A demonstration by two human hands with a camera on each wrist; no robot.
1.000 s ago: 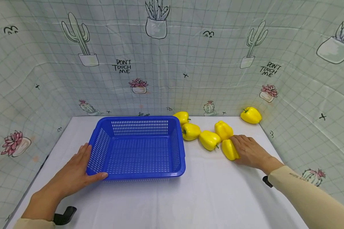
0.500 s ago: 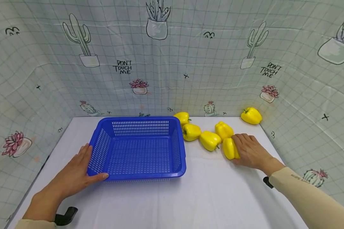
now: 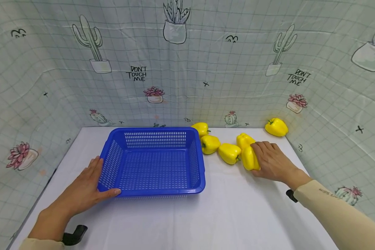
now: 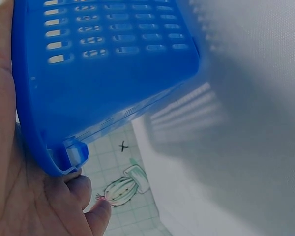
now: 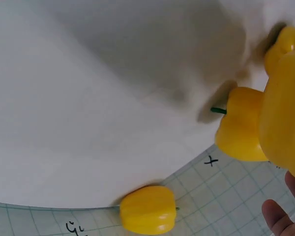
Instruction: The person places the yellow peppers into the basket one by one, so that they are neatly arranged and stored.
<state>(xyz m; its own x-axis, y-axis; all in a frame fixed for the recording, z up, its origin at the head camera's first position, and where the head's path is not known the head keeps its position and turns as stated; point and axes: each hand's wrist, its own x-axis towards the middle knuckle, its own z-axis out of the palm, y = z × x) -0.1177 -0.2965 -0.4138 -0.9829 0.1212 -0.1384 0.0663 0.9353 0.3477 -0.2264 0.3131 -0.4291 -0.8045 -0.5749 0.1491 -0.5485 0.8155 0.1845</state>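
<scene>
My right hand (image 3: 273, 160) grips a yellow bell pepper (image 3: 249, 158) by its right side; the pepper overlaps another bell pepper (image 3: 244, 139) just behind it. In the right wrist view the held pepper (image 5: 287, 113) fills the right edge, with fingertips (image 5: 275, 216) below it. My left hand (image 3: 78, 189) rests on the near left corner of a blue plastic basket (image 3: 201, 173), fingers along the left rim and thumb on the front rim. The basket's inside is bare. The left wrist view shows the palm against the basket's rim (image 4: 24, 98).
Between the basket and my right hand lie bell peppers (image 3: 229, 153), (image 3: 210, 144) and one partly behind the basket's corner, a bell pepper (image 3: 200, 128). Another bell pepper (image 3: 276, 127) lies at the back right corner. A patterned cloth (image 3: 187, 69) encloses the white table (image 3: 175, 222).
My right hand has taken firmer hold of the pepper and shifted it slightly up and back in view. The left hand stays on the basket; the head view has drifted slightly.
</scene>
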